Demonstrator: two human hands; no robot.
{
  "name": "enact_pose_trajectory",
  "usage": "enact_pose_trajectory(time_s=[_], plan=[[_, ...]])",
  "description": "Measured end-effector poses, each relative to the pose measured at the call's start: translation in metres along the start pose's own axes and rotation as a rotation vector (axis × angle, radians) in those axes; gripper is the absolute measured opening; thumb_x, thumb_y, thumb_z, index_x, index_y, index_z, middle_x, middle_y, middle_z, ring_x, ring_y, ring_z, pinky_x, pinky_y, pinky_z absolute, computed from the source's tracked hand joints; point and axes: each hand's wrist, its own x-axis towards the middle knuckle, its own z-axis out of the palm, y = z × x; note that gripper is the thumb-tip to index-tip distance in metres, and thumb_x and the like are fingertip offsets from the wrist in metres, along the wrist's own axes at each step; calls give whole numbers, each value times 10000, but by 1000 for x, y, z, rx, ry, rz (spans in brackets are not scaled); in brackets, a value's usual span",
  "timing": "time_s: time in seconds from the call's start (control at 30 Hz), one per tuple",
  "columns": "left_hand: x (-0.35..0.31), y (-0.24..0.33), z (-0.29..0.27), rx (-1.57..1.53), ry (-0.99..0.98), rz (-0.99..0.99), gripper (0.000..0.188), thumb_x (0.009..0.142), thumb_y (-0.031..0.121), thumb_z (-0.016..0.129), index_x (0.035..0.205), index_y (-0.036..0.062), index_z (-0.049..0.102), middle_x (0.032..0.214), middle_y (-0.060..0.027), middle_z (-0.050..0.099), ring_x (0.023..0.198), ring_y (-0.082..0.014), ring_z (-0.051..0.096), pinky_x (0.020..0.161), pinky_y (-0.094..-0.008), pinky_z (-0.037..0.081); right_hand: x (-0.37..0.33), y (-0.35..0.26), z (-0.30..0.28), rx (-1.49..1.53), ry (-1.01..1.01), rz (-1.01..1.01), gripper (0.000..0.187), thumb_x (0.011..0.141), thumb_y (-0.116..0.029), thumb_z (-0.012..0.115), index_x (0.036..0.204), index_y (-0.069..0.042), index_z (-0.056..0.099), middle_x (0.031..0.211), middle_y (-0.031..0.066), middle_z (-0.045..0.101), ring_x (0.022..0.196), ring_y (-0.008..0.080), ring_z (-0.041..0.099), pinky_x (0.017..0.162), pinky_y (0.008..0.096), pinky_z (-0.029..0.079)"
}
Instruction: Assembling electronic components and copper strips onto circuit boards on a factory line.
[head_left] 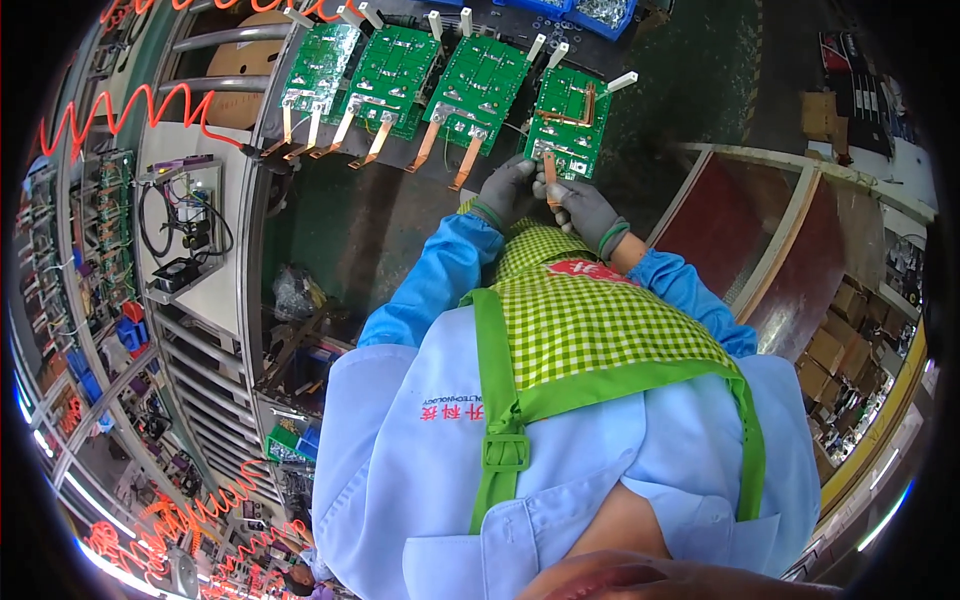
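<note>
Nearest the camera: the person's own chest in a pale blue coat with a green checked apron (590, 320), filling the lower middle and hiding whatever lies directly below the arms. Blue sleeves run up to two grey-gloved hands.

Left hand (505, 190) sits at the lower left corner of the rightmost green circuit board (568, 122), fingers curled against its bottom edge; whether they pinch it is hard to tell. Right hand (583, 208) is just beside it, fingers closed on a copper strip (549, 178) hanging from that board's lower edge. The hands nearly touch each other.

That board is last in a row of four; the other three boards (400, 70) lie to its left, close together, each with copper tabs pointing down and white pegs on top. They rest on a dark green surface (360, 220) with open room below the boards and left of the hands.

Right: a curved pale rail (800, 170) edges a red-brown panel. Left: a metal roller rack (215, 350), and an orange coiled hose (150, 105). Far top: blue bins (590, 12), cut off. Rim clutter is too warped to read.
</note>
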Motion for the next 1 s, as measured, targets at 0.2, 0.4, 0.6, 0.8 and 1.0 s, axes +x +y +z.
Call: enact_pose_trajectory(time_s=[0.2, 0.4, 0.6, 0.8, 1.0], plan=[[2, 9, -12, 157, -16, -47, 254, 849, 152, 474, 1072, 35, 509, 906, -90, 569, 823, -198, 560, 749, -351, 477, 10, -4, 12, -45, 7, 20, 291, 887, -311, 490, 952, -52, 604, 723, -8, 517, 558, 66, 465, 498, 208, 406], [0, 19, 3, 168, -32, -195, 217, 840, 182, 492, 982, 25, 540, 855, -79, 581, 784, -169, 563, 709, -315, 466, 16, -8, 27, 73, 75, 162, 273, 889, -310, 482, 903, -50, 563, 708, 14, 514, 553, 82, 482, 476, 214, 407], [-5, 19, 10, 539, 118, -47, 221, 863, 216, 537, 969, 23, 561, 836, -63, 595, 727, -146, 569, 632, -280, 473, 21, 3, 32, 163, 102, 183, 263, 899, -301, 465, 941, -49, 525, 722, 34, 528, 543, 92, 488, 452, 221, 404], [0, 15, 19, 840, 213, 140, 230, 866, 219, 539, 961, 10, 555, 805, -57, 591, 665, -126, 560, 577, -264, 503, 0, -37, 18, -321, -30, 239, 324, 896, -317, 453, 1009, -30, 550, 805, 55, 592, 591, 100, 549, 492, 210, 448], [-8, 28, 46, 563, 340, -47, 201, 872, 204, 549, 936, 13, 543, 760, -58, 594, 588, -94, 575, 489, -203, 447, -20, -158, -70, -419, -35, -238, 447, 884, -394, 444, 1101, -20, 557, 871, 49, 602, 653, 93, 563, 546, 204, 453]])
